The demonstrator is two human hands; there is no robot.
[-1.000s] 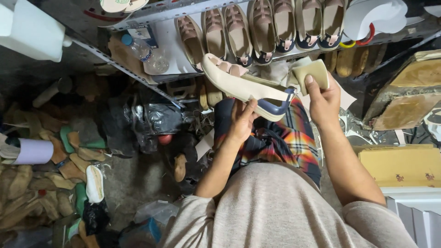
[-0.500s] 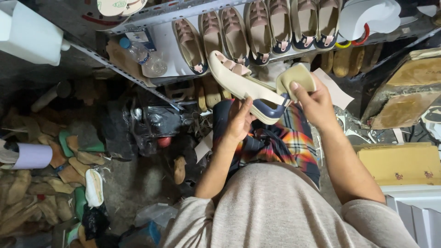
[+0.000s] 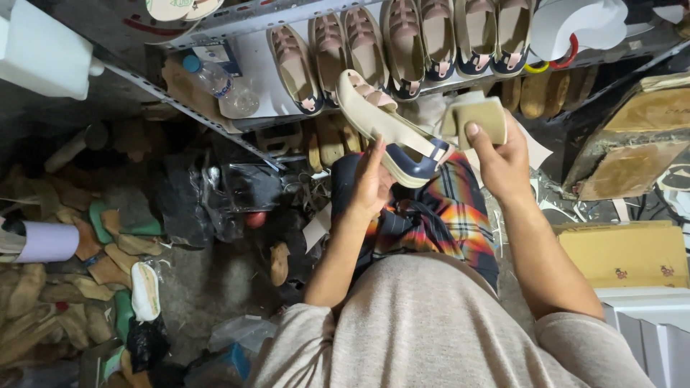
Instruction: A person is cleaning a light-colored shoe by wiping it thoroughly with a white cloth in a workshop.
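left hand: cream-and-navy sandal held at the heel, above the lap | right hand: grip closed on tan block | risk: sandal could be tipped from the one-handed hold onto the cluttered floor

Seven sandals, one bottle

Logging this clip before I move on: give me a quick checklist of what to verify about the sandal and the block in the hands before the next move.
1. Left hand grips the sandal: ok.
2. Right hand holds the tan block: ok.
3. Block and sandal apart, not touching: ok.
4. Sandal's navy heel strap intact: cannot tell.
5. Finished sandals on the shelf lined up: ok.
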